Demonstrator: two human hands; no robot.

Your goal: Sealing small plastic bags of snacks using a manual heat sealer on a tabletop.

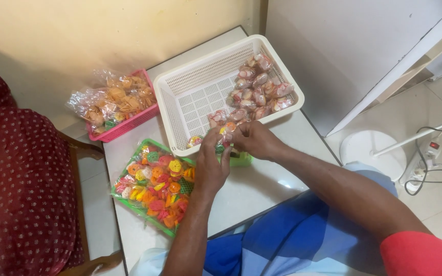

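Note:
My left hand [212, 166] and my right hand [254, 140] meet at the near rim of a white perforated basket [190, 102], both pinching a small clear packet of coloured snacks [226, 132]. Several similar filled packets [257, 87] lie in the basket's far right corner. Under my left hand sits a green tray [152, 204] heaped with flower-shaped snacks in orange, yellow, red and green. A small green object [241, 159] lies on the table below my right hand.
A pink basket [124, 128] holding a bag of orange snacks stands at the back left. A person in a dark red dotted garment [21, 179] sits on the left. A white fan base [372, 151] and cables lie on the floor at right.

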